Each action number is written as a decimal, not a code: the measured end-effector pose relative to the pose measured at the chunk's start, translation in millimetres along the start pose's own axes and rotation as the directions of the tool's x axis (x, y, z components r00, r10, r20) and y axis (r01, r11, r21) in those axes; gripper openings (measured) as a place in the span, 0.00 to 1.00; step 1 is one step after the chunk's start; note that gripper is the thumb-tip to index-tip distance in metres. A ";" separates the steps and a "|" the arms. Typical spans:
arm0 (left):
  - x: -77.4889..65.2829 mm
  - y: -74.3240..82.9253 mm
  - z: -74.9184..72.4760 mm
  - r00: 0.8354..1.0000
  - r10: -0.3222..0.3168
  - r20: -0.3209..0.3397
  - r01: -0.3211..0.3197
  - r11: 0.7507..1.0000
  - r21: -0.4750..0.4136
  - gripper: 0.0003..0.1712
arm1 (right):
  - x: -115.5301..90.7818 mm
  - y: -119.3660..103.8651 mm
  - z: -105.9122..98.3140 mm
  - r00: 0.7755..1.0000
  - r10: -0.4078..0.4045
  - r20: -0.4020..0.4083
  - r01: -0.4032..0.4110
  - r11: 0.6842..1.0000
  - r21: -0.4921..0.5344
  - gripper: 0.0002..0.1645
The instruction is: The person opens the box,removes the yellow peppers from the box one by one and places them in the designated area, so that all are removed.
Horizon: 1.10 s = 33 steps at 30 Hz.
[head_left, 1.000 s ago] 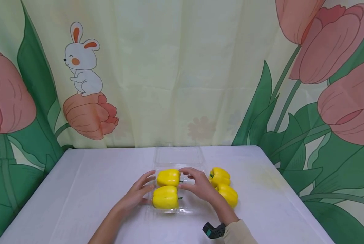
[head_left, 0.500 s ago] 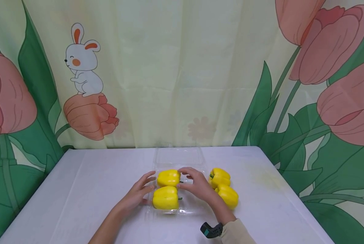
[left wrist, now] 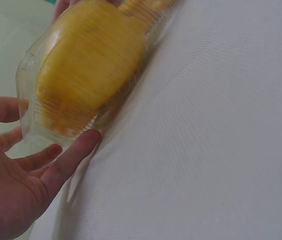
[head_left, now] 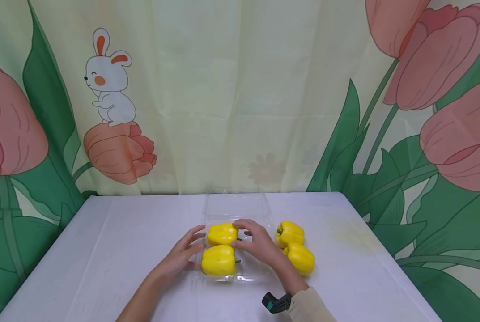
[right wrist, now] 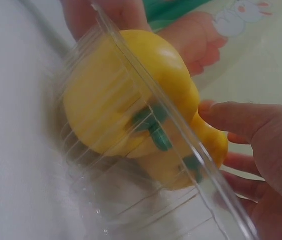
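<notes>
Right hand [head_left: 260, 241] at far yellow pepper [head_left: 221, 235] — grip curled round its stem end. Left hand [head_left: 179, 252]: grip spread along left wall of clear container [head_left: 256, 270]. Near yellow pepper [head_left: 217, 260] also inside, left half. Two more peppers [head_left: 300, 259] on tabletop [head_left: 123, 250] — just right of container.

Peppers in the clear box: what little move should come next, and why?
I'd guess the right grip, at the back pepper, should move over to the near loose pepper. Two loose ones sit to the right of the box, while the two inside lie in its left half, leaving room on the right, and the lid is open.
</notes>
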<state>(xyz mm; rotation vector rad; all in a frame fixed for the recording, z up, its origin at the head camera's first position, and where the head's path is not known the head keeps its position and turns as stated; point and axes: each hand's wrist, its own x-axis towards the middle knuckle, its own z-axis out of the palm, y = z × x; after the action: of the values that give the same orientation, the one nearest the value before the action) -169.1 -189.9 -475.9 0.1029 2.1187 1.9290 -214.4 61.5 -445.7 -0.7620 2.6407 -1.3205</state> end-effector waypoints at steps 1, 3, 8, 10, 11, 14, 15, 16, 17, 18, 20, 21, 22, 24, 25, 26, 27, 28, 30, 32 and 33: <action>0.1 0.0 -0.2 1.000 0.000 0.000 0.000 1.000 0.000 0.33 | 0.5 -0.1 0.3 1.000 0.000 0.002 0.000 1.000 -0.001 0.30; 0.1 0.2 -0.4 1.000 0.002 0.000 -0.002 1.000 0.001 0.33 | 1.5 -0.2 0.8 1.000 0.003 0.003 -0.003 1.000 -0.008 0.30; -0.3 0.1 0.0 1.000 -0.001 0.000 0.001 1.000 0.006 0.33 | 2.8 -0.3 2.9 1.000 0.007 -0.001 -0.007 1.000 -0.025 0.31; -0.2 0.1 0.0 1.000 -0.002 -0.002 0.002 1.000 0.005 0.33 | 3.3 -0.5 3.5 1.000 0.010 -0.003 -0.010 0.999 -0.032 0.31; -0.1 -0.1 0.0 1.000 -0.001 -0.004 0.001 1.000 0.005 0.33 | 3.5 -0.5 3.8 1.000 0.012 -0.003 -0.012 0.999 -0.036 0.31; 0.2 -0.3 0.2 1.000 -0.001 -0.008 0.001 1.000 0.009 0.32 | 4.1 -0.3 4.3 1.000 0.016 -0.003 -0.016 0.999 -0.044 0.31; 0.3 -0.3 0.4 1.000 -0.002 -0.010 0.002 1.000 0.009 0.32 | 4.2 -0.3 4.3 1.000 0.018 -0.002 -0.018 0.999 -0.045 0.31; 0.3 -0.3 0.5 1.000 -0.003 -0.011 0.003 1.000 0.011 0.32 | 4.3 -0.4 4.2 1.000 0.020 0.000 -0.020 0.999 -0.044 0.31; 0.4 -0.3 0.7 1.000 -0.004 -0.012 0.004 1.000 0.010 0.32 | 4.3 -0.4 4.1 1.000 0.023 0.002 -0.023 0.999 -0.044 0.31; 0.4 -0.2 0.7 1.000 -0.005 -0.014 0.005 1.000 0.012 0.32 | 4.5 -0.4 4.1 1.000 0.025 0.006 -0.024 0.999 -0.043 0.31; 0.6 -0.3 0.6 1.000 -0.005 -0.015 0.006 1.000 0.013 0.32 | 5.2 -0.2 3.8 1.000 0.025 0.014 -0.024 0.999 -0.042 0.32; 1.0 -0.4 0.5 1.000 -0.006 -0.016 0.006 1.000 0.012 0.32 | 5.6 -0.2 3.6 0.999 0.028 0.017 -0.028 0.999 -0.044 0.32; 1.2 -0.4 0.3 1.000 -0.005 -0.015 0.005 1.000 0.011 0.32 | 6.0 -0.1 3.5 0.999 0.031 0.019 -0.030 0.999 -0.044 0.32; 1.6 -0.3 -0.1 1.000 -0.004 -0.017 0.004 1.000 0.013 0.32 | 6.9 -0.2 3.0 0.999 0.034 0.024 -0.033 0.999 -0.042 0.32; 1.9 -0.3 -0.3 1.000 -0.003 -0.018 0.003 1.000 0.014 0.32 | 7.3 -0.3 2.8 0.999 0.036 0.027 -0.035 0.999 -0.042 0.32; 2.0 -0.3 -0.3 1.000 -0.004 -0.019 0.004 1.000 0.013 0.32 | 7.6 -0.1 2.7 0.999 0.038 0.030 -0.036 0.999 -0.040 0.33; 2.1 -0.4 -0.4 1.000 -0.004 -0.021 0.005 1.000 0.015 0.33 | 7.8 -0.2 2.6 0.998 0.049 0.035 -0.048 0.998 -0.036 0.33; 2.1 -0.5 -0.4 1.000 -0.005 -0.022 0.005 1.000 0.016 0.33 | 8.0 -0.1 2.6 0.998 0.054 0.041 -0.053 0.998 -0.031 0.33; 2.0 -1.0 -0.2 1.000 -0.008 -0.025 0.008 1.000 0.020 0.32 | 8.1 -0.1 3.1 0.996 0.067 0.051 -0.066 0.998 -0.025 0.34; 1.9 -1.7 0.3 1.000 -0.009 -0.028 0.009 1.000 0.022 0.32 | 8.2 0.1 4.0 0.995 0.078 0.055 -0.077 0.997 -0.021 0.34; 1.9 -2.1 0.5 0.999 -0.008 -0.031 0.009 1.000 0.024 0.32 | 8.4 0.3 4.7 0.995 0.082 0.055 -0.081 0.997 -0.018 0.35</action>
<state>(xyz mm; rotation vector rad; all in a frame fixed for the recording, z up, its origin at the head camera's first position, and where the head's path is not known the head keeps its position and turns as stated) -170.5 -189.2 -478.3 0.0693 2.1587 1.9127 -220.4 54.3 -447.7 -0.6746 2.6120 -1.2402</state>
